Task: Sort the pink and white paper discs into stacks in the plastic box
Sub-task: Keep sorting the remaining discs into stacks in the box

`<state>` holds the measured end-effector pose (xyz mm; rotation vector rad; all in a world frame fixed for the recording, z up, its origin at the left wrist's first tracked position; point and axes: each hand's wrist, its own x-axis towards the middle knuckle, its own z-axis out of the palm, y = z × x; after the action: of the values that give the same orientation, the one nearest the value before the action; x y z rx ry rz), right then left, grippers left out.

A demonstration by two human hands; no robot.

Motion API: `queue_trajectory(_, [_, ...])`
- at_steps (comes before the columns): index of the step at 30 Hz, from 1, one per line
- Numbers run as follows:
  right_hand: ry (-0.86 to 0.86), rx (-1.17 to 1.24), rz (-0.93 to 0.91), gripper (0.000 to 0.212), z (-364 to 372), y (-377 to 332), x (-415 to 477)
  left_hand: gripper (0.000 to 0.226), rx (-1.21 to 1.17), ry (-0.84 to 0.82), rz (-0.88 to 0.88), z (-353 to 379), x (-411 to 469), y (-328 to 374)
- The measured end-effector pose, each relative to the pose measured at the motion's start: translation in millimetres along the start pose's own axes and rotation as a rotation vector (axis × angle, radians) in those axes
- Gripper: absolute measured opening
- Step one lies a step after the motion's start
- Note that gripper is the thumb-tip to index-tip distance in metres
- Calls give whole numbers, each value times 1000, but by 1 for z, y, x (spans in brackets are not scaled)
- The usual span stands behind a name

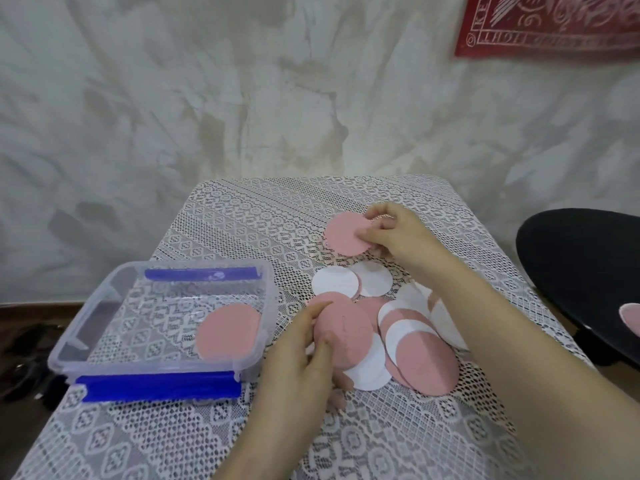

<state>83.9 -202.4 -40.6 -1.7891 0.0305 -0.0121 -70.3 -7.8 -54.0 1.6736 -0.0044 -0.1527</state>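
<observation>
Pink disc (346, 237) sits pinched in the right hand (391, 233) far out on the table (242, 216), and the left hand (298, 362) pinches a second pink disc (346, 327) on the mixed pile (405, 337), maybe to join the pink stack (228, 332) in the plastic box (59, 355).

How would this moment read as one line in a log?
left hand: grips near pink disc | right hand: pinches far pink disc | box: holds pink only | pile: mixed

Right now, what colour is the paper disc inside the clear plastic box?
Pink: the round paper disc, head view.
</observation>
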Motion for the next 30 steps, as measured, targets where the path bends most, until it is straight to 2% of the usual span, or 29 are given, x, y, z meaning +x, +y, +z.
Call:
queue_trajectory(3, [-82,84,-27,20,-6,-13,-49,42,6,22,27,-3,-4,0])
queue_trajectory(8, [-236,-71,-33,8,-4,-13,-125,32,80,3,115,-10,-20,0])
queue_trajectory(12, [-99,32,-77,10,-8,-13,-152,27,199,25,146,-18,-33,-8])
queue_trajectory(14, [-85,50,-79,8,-11,-13,-161,25,245,38,161,-22,-36,-11])
queue_trajectory(18, [-150,-198,-63,9,2,-4,-173,25,268,34,191,-24,-38,-12])
queue_trajectory(23, [-163,-482,-220,15,14,3,-175,25,279,-28,269,-22,-41,-12])
queue_trajectory(25, [-146,-497,-249,9,13,3,-178,28,388,-52,339,-24,-43,-14])
queue_trajectory(30, [-169,-574,-256,15,6,10,-188,29,656,-43,457,-28,-45,-19])
